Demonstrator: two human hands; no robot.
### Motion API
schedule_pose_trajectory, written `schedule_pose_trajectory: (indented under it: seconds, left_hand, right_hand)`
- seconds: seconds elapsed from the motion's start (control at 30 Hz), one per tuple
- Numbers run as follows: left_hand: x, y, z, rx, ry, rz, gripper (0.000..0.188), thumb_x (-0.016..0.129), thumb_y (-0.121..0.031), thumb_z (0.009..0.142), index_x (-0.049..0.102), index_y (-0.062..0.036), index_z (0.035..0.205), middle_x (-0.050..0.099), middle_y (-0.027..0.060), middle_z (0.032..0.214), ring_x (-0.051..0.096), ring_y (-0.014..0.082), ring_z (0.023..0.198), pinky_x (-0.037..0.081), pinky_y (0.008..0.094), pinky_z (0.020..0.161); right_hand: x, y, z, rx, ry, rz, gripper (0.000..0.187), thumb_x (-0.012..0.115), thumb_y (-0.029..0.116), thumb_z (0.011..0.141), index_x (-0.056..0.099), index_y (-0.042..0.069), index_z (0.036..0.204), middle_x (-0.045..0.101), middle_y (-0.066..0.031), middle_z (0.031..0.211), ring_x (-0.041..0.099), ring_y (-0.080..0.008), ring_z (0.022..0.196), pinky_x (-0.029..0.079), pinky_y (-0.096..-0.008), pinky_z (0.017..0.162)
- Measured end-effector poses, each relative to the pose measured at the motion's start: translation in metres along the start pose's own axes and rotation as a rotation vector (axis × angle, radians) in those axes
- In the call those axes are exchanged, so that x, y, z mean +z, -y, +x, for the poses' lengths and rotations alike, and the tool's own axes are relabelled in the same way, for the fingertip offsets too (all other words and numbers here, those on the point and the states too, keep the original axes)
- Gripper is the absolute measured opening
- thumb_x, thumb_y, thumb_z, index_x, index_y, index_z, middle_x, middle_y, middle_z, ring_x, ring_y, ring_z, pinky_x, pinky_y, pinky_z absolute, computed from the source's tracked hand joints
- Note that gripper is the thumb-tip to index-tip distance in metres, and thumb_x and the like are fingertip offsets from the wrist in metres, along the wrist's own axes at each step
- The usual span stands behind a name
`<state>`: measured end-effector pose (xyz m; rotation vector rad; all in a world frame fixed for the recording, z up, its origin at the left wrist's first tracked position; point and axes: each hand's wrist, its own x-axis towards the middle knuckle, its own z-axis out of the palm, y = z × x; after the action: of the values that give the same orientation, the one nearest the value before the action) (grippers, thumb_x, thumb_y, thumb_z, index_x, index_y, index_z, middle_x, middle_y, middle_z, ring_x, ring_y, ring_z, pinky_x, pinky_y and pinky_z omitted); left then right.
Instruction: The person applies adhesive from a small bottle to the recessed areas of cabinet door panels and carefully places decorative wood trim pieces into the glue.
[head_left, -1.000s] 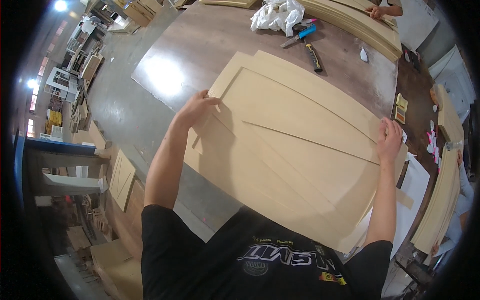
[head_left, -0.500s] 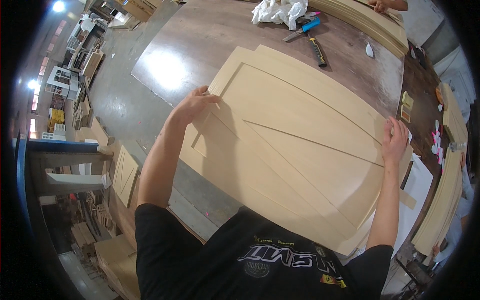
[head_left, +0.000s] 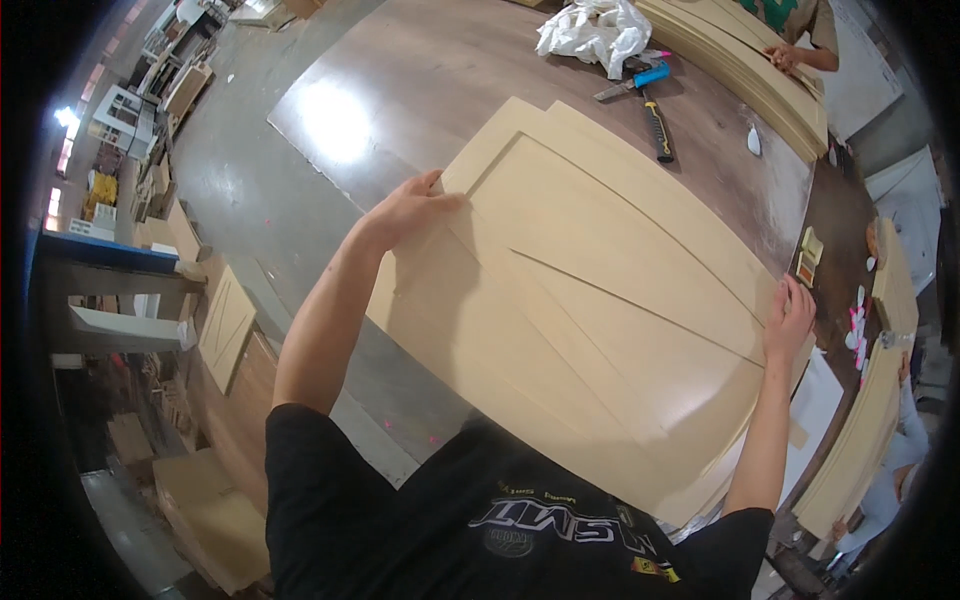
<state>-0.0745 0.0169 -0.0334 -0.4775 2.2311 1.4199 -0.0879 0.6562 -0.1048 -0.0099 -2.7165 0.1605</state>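
A large cream panel (head_left: 620, 290) with straight and slanting grooves lies in front of me, above the tabletop (head_left: 400, 100). At its left edge my left hand (head_left: 408, 212) grips it, thumb on the top face and fingers partly hidden below. My right hand (head_left: 790, 322) holds the opposite edge, its fingers bent over the border. Along the far side and near corner, a second cream edge shows just beneath this panel. Whether the panel rests on that piece or is raised off it, I cannot tell.
Beyond the panel are a crumpled white plastic bag (head_left: 595, 35), a blue-handled tool (head_left: 650, 75) and a black-and-yellow handle (head_left: 657, 130). Cream panels are stacked at the far right (head_left: 740, 75), near another person's hand (head_left: 783, 57). More long panels (head_left: 860, 420) stand right.
My view has shifted, so the table and tools appear farther right and lower. Both hands keep their hold on the panel's edges. More of the person at the far right shows.
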Motion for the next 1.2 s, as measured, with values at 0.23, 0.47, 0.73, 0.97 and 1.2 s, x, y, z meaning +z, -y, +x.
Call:
schedule_pose_trajectory:
  seconds: [0.23, 0.47, 0.73, 0.97, 1.2]
  left_hand:
    - [-0.007, 0.021, 0.001, 0.124, 0.037, -0.226, 0.052, 0.057, -0.026, 0.104, 0.052, -0.0022, 0.149, 0.064, 0.0107, 0.136, 0.059, 0.0208, 0.125, 0.046, 0.0366, 0.108]
    - [-0.011, 0.044, 0.013, 0.202, -0.052, -0.076, 0.048, 0.051, -0.030, 0.107, 0.054, 0.0008, 0.144, 0.067, 0.0175, 0.129, 0.062, 0.0259, 0.122, 0.046, 0.0379, 0.105]
    - [-0.010, 0.049, 0.020, 0.264, -0.038, -0.185, 0.044, 0.051, -0.027, 0.108, 0.054, 0.0034, 0.140, 0.068, 0.0273, 0.117, 0.066, 0.0389, 0.112, 0.049, 0.0427, 0.097]
    - [-0.006, 0.051, 0.025, 0.300, -0.039, -0.165, 0.038, 0.050, -0.022, 0.108, 0.054, 0.0048, 0.134, 0.067, 0.0341, 0.111, 0.062, 0.0516, 0.110, 0.050, 0.0501, 0.092]
    - [-0.008, 0.045, 0.022, 0.274, -0.047, -0.206, 0.039, 0.051, -0.020, 0.104, 0.054, 0.0037, 0.136, 0.067, 0.0347, 0.109, 0.062, 0.0521, 0.109, 0.050, 0.0517, 0.090]
  right_hand:
    - [-0.008, 0.048, -0.006, -0.061, -0.043, 0.053, 0.030, 0.065, 0.022, 0.100, 0.070, 0.006, 0.125, 0.068, -0.0146, 0.127, 0.060, -0.0334, 0.122, 0.046, -0.0440, 0.105]
    - [0.002, 0.351, -0.007, -0.484, 0.301, 0.484, 0.022, 0.075, 0.018, 0.089, 0.072, 0.009, 0.108, 0.067, -0.0101, 0.105, 0.061, -0.0320, 0.100, 0.047, -0.0448, 0.092]
    - [0.017, 0.461, -0.008, -0.279, 0.462, 0.734, 0.021, 0.077, 0.004, 0.087, 0.076, 0.009, 0.107, 0.066, -0.0053, 0.104, 0.060, -0.0269, 0.100, 0.051, -0.0396, 0.089]
    - [0.019, 0.464, -0.011, -0.284, 0.438, 0.657, 0.024, 0.077, 0.001, 0.085, 0.077, 0.011, 0.107, 0.064, -0.0039, 0.100, 0.058, -0.0246, 0.093, 0.049, -0.0373, 0.084]
    - [0.029, 0.459, -0.007, -0.579, 0.264, 0.559, 0.028, 0.077, 0.001, 0.080, 0.077, 0.012, 0.106, 0.064, -0.0030, 0.099, 0.057, -0.0254, 0.088, 0.046, -0.0385, 0.080]
